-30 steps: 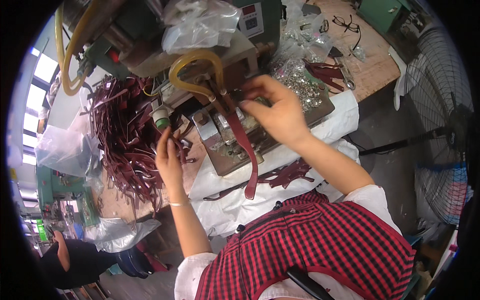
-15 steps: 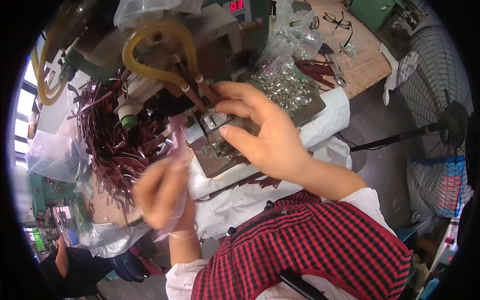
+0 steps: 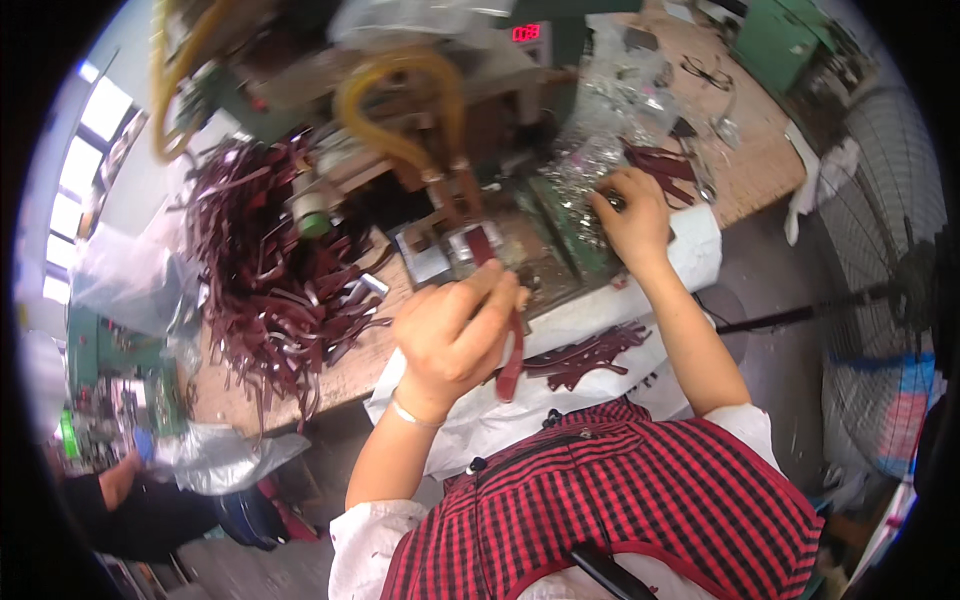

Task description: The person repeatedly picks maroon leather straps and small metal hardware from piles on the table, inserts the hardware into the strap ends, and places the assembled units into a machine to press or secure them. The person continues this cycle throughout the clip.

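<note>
My left hand (image 3: 450,330) pinches a dark red strap (image 3: 512,360), which looks like leather. Its far end lies over a small metal block (image 3: 462,243) at the working spot of a press, and the near end hangs down past my fingers. At the right, my right hand (image 3: 640,220) has its fingers curled together at the edge of a heap of small shiny metal pieces (image 3: 580,185). What sits between those fingertips is too small to make out. Two prongs (image 3: 455,198) fed by a yellow hose (image 3: 350,100) stand just behind the block.
A large pile of dark red straps (image 3: 270,270) covers the bench at left. More straps (image 3: 590,355) lie on white cloth at the near edge. Glasses (image 3: 707,72) rest at the far right, past clear bags. A fan (image 3: 890,240) stands at right; another person (image 3: 130,510) is at lower left.
My left hand has moved right and forward, bringing the strap onto the block. My right hand has left the block and gone right to the metal pieces. The view has shifted somewhat.
</note>
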`<act>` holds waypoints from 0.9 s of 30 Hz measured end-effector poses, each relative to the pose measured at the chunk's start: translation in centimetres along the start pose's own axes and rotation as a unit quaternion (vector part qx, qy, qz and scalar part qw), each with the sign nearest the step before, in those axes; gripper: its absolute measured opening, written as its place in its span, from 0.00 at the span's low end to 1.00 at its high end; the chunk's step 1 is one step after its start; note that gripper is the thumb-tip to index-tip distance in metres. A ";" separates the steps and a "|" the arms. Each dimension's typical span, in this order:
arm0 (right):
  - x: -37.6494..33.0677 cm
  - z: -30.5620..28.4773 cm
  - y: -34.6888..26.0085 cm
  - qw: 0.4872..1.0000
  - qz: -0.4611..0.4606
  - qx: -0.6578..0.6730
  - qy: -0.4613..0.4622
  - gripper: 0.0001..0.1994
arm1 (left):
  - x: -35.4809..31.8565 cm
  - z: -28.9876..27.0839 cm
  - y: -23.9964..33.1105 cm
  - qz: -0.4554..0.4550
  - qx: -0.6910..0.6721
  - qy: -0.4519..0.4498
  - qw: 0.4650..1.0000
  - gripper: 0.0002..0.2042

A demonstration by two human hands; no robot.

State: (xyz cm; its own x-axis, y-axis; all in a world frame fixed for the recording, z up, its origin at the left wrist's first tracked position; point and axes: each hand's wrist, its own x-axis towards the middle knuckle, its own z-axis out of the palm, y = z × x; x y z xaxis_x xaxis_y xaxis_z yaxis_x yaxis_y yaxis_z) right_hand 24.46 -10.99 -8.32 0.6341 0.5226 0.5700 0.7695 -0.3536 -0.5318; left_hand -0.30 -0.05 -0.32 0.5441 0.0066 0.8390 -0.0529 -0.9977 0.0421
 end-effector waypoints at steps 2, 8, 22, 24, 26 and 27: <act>-0.4 0.0 -0.6 0.998 -0.064 -0.021 0.015 0.07 | 0.3 -0.5 0.5 -0.030 -0.013 -0.028 0.999 0.12; 1.1 0.6 -0.5 0.964 -0.220 -0.105 -0.106 0.13 | 0.1 -0.6 1.2 -0.058 -0.016 -0.028 0.998 0.14; 0.8 0.1 -3.3 0.963 0.093 0.251 -0.027 0.08 | -13.1 -4.4 -14.7 -0.196 0.429 -0.262 0.842 0.05; 1.0 -0.2 -3.4 0.961 0.114 0.250 -0.041 0.08 | -11.3 -4.2 -14.4 -0.209 0.364 -0.222 0.880 0.02; 0.7 -1.4 -3.7 0.966 0.124 0.218 -0.062 0.08 | -9.9 -3.8 -13.7 -0.256 0.266 -0.167 0.914 0.02; 0.6 -1.5 -3.3 0.967 0.121 0.217 -0.058 0.08 | -8.5 -3.6 -12.7 -0.301 0.215 -0.103 0.924 0.06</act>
State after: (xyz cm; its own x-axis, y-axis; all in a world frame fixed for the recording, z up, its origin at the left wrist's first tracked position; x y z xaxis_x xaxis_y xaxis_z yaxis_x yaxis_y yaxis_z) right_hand 22.39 -10.71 -5.30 0.7595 0.5578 0.3349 0.4787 -0.1306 -0.8682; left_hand -7.27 12.83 -5.99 0.5177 0.5992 0.6107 0.6234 -0.7531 0.2104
